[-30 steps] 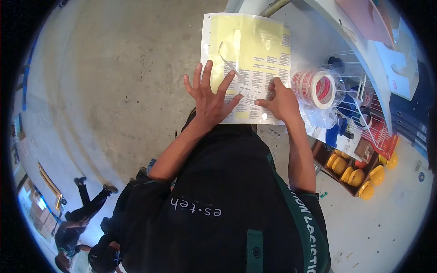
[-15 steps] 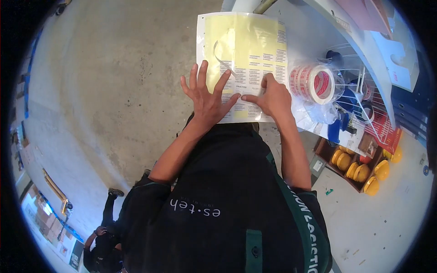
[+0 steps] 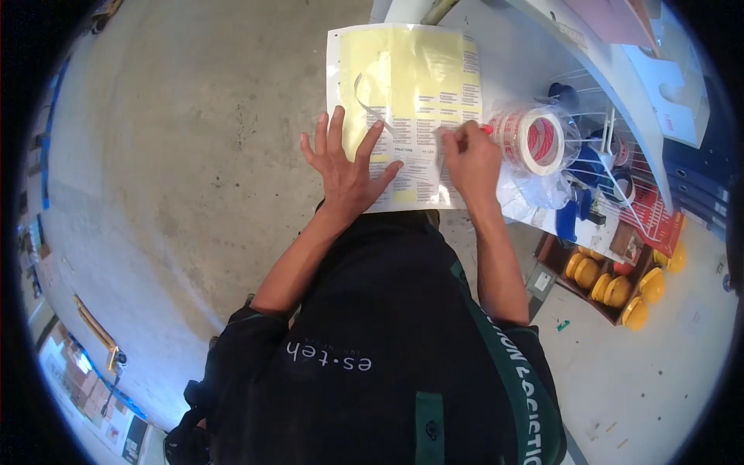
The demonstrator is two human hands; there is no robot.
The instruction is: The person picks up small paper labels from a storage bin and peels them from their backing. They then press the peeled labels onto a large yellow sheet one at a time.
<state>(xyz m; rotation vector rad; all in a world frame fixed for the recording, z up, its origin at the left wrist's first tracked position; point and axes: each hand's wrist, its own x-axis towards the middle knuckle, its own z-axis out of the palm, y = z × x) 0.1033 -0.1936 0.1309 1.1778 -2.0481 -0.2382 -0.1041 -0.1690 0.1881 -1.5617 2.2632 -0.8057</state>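
Through the head camera I look down on a wide grey concrete floor [image 3: 194,163], and over it the black work shirt [image 3: 372,302] with white and green trim that my wearer has on. Ahead to the right runs a white worktop [image 3: 500,85]. The rectangular yellow-and-white sheet of printed paper labels [image 3: 426,74] lies at its left edge, just ahead of the shirt; what bears it up beneath, I can't see.

Low on the right, a brown box [image 3: 552,254] holds rounded yellow hard hats [image 3: 618,292]. Nearer, just beside the right hand, sit white rolls of red-printed tape [image 3: 510,136] in clear plastic.

I have the left hand [image 3: 347,170] spread wide, palm down on the sheet, gripping nothing. The right hand [image 3: 471,159] is curled over the sheet's right side, thumb and forefinger drawn close; whether a label is pinched there I cannot tell. A thin grey curled strip [image 3: 364,104] lies above the left fingertips.

I judge the step in hand to be fine fingertip work on the labels. The next move calls for a steady left palm and a light, exact right pinch.
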